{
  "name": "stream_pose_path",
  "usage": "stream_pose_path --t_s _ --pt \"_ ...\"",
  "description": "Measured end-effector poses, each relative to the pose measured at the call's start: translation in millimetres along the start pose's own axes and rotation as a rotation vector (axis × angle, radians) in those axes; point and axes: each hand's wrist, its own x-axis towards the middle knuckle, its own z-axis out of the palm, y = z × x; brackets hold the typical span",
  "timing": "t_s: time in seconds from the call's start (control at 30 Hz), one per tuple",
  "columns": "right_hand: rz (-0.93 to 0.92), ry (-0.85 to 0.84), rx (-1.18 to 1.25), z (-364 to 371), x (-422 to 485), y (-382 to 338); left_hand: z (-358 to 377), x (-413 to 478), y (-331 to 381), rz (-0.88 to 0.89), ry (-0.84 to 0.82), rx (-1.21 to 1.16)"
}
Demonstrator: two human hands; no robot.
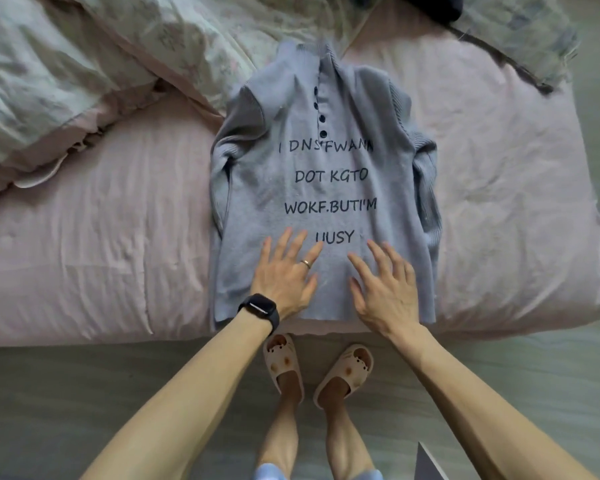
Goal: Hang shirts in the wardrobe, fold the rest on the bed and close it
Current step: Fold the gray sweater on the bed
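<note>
A grey knit shirt point(326, 188) with dark buttons and black lettering lies flat, front up, on the pink bed point(101, 237), its collar pointing away from me. Both ribbed sleeves are folded in along its sides. My left hand point(286, 275), with a ring and a black watch on the wrist, lies flat with spread fingers on the shirt's lower part. My right hand point(385, 289) rests beside it on the same lower part, fingers straight. Neither hand grips the cloth.
A crumpled pale floral duvet point(84, 64) lies across the bed's far left. A dark garment point(430, 5) and another floral cover point(534, 36) sit at the far right. My feet in beige slippers point(317, 368) stand on the floor by the bed's edge.
</note>
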Motion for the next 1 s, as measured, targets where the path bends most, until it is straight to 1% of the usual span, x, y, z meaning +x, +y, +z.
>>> stream_pose_path --t_s 0.07,0.17,0.23,0.3,0.33,0.37,0.4,0.43,0.5,0.53,0.57,0.6,0.63,0.7,0.73,0.77,0.8,0.9,1.0 --pt "0.002 -0.115 0.009 17 11 0 16 18 -1 -0.007 -0.067 0.015" --pt "0.057 -0.249 -0.043 34 9 17 38 19 -23 -0.062 -0.195 -0.006" --pt "0.075 -0.278 -0.054 31 2 29 39 17 -27 -0.076 -0.231 0.032" --pt "0.083 -0.27 0.028 16 -1 33 27 19 -20 -0.092 -0.293 0.038" --pt "0.088 -0.209 0.111 7 -2 34 20 21 -13 -0.094 -0.328 0.048" --pt "0.114 -0.107 0.193 -4 0 37 10 27 -5 -0.088 -0.355 0.07" --pt "0.168 -0.016 0.277 -6 0 37 6 27 -3 -0.091 -0.378 0.089" --pt "0.271 0.054 0.353 -12 2 42 -4 32 2 -0.087 -0.383 0.075" --pt "0.565 0.122 0.463 -30 13 65 -25 49 14 -0.037 -0.334 0.068" --pt "0.692 0.107 0.507 -33 24 77 -36 63 19 -0.019 -0.303 0.057" --pt "0.778 0.036 0.557 -34 32 83 -45 74 20 -0.022 -0.289 0.032" --pt "0.819 -0.034 0.583 -32 36 90 -50 83 25 -0.009 -0.267 0.022" --pt "0.878 -0.074 0.627 -35 56 114 -62 120 39 0.014 -0.245 0.056" --pt "0.813 -0.238 0.617 -34 69 110 -73 141 42 0.002 -0.249 0.02" --pt "0.775 -0.272 0.614 -35 74 115 -75 151 47 0.021 -0.251 0.02" --pt "0.765 -0.255 0.604 -42 88 133 -79 171 58 0.025 -0.254 0.06" --pt "0.779 -0.183 0.597 -51 97 145 -82 179 64 0.038 -0.269 0.08" --pt "0.86 0.141 0.517 -96 114 209 -93 203 92 -0.015 -0.371 0.122" --pt "0.764 0.427 0.349 -138 126 272 -102 214 116 -0.108 -0.436 0.069"
